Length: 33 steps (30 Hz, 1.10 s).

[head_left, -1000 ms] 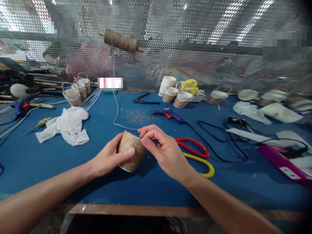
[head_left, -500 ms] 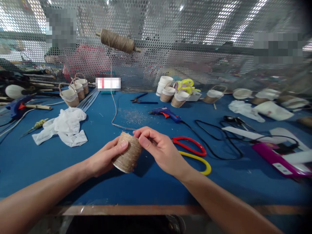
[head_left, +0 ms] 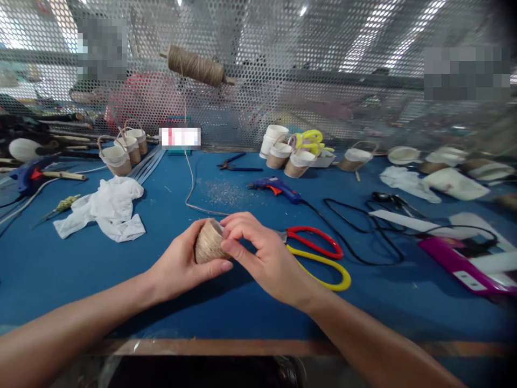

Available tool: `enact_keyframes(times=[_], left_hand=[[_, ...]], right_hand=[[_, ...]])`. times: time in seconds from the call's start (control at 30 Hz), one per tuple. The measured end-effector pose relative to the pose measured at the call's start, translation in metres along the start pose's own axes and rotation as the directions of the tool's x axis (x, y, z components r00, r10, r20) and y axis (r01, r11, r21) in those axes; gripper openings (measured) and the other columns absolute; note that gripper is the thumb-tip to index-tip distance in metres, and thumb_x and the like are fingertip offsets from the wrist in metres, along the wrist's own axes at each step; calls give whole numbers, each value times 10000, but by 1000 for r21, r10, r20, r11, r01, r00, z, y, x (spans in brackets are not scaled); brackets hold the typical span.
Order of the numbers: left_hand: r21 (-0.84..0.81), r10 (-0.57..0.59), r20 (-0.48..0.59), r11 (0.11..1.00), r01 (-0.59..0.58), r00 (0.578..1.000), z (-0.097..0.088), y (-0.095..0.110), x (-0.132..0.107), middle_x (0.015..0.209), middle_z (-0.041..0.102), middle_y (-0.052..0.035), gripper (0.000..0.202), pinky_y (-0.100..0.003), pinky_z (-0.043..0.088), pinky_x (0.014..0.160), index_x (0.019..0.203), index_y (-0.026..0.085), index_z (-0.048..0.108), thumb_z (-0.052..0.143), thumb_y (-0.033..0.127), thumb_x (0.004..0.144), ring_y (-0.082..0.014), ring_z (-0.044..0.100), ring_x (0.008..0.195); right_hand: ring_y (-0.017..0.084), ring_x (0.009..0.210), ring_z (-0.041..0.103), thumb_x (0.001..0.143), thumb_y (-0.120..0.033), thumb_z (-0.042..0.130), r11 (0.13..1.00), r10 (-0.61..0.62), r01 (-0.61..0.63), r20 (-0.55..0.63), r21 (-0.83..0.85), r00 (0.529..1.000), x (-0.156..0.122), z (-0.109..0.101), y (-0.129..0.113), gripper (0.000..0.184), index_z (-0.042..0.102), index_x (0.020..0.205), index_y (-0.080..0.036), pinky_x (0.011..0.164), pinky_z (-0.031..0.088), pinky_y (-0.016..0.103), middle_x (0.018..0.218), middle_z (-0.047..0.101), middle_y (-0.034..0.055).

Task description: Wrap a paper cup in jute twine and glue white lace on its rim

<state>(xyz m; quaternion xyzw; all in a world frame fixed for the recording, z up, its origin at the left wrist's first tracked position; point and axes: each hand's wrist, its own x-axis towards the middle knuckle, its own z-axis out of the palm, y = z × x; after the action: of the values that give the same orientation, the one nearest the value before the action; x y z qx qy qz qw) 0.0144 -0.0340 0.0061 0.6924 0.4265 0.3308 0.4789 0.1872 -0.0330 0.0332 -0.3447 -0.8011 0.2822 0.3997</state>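
My left hand (head_left: 180, 267) is wrapped around a small cup (head_left: 207, 245) covered in coiled jute twine, its thumb across the near side. The cup is tipped, and one round end faces up and to the right. My right hand (head_left: 266, 256) is closed in a pinch at the cup's right edge, where the twine (head_left: 191, 186) reaches its fingertips; the exact grip is partly hidden. That twine runs across the table from a spool (head_left: 196, 66) hung on the mesh. Scissors (head_left: 338, 252) with red and yellow handles lie beside my right hand.
A blue glue gun (head_left: 278, 187) with a black cord and pliers (head_left: 242, 170) lie behind my hands. Crumpled white cloth (head_left: 107, 207) is at left. A magenta power strip (head_left: 452, 261) sits at right. Several twine-wrapped little buckets (head_left: 299, 168) stand along the mesh panel (head_left: 258, 91).
The cup has turned in my left hand, so its end now faces more up and right. My left thumb has moved from its upper side to its near side. My right hand stays close beside it.
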Motion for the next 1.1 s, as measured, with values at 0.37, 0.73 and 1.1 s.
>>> enact_keyframes(times=[0.37, 0.73, 1.1], left_hand=[[-205, -117, 142, 968, 145, 983, -6, 3, 2, 861, 597, -62, 589, -308, 480, 642, 1107, 122, 466, 672, 441, 657, -182, 578, 740], [90, 35, -14, 995, -34, 999, -4, 2, 1, 1102, 572, -106, 674, -363, 434, 865, 1200, 137, 415, 695, 407, 650, -236, 547, 978], [29, -67, 10, 997, 66, 998, -4, 2, 1, 977, 604, -81, 647, -323, 481, 700, 1187, 149, 456, 678, 439, 653, -214, 568, 845]], right_hand=[[187, 959, 537, 868, -357, 497, 990, -125, 129, -72, 51, 990, -3, -2, 13, 156, 546, 807, -222, 837, 455, 379, 836, 585, 39], [157, 845, 541, 848, -221, 520, 1000, 29, -30, -45, -5, 999, -4, 5, 2, 164, 498, 687, -204, 778, 463, 327, 804, 543, 39], [174, 862, 550, 849, -377, 511, 996, 93, -93, -13, -7, 996, -3, 0, 5, 191, 527, 764, -207, 790, 455, 345, 864, 560, 50]])
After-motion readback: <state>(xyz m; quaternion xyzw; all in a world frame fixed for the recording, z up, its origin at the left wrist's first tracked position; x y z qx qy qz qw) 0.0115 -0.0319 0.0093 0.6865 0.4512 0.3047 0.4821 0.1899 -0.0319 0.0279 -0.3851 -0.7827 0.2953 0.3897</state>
